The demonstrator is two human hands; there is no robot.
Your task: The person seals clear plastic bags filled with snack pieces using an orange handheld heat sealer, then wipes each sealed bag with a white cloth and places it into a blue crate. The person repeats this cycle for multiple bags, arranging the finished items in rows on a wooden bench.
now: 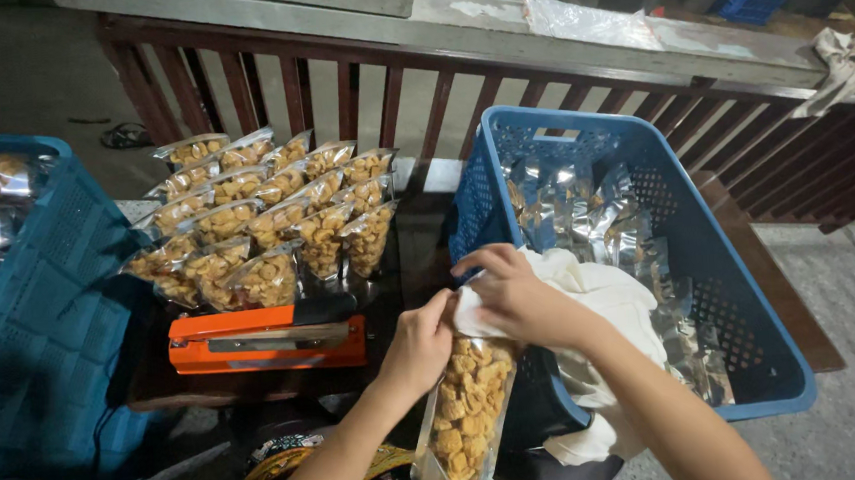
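1. Dark worktop beside a reddish wooden railing; grey floor lies beyond it.
2. Both hands meet at the top of one clear snack pouch, which hangs upright just below the grip, full of golden fried pieces.
3. Left hand is closed on the pouch's upper left edge — fingers curled in, pinching the film.
4. Right hand is closed too, its fingers bent over the pouch mouth and pressing a white cloth that lies under the wrist.
5. Just left of the grip sits an orange heat sealer with a black bar along its top.
6. Beyond the sealer, up and left of the grip, filled pouches stand in leaning rows, each clear with a silvery top edge.
7. Right of the grip and touching the cloth — a blue plastic basket holding empty silver-backed bags.
8. Far left of the grip, a teal crate holds more filled pouches, only partly in view.
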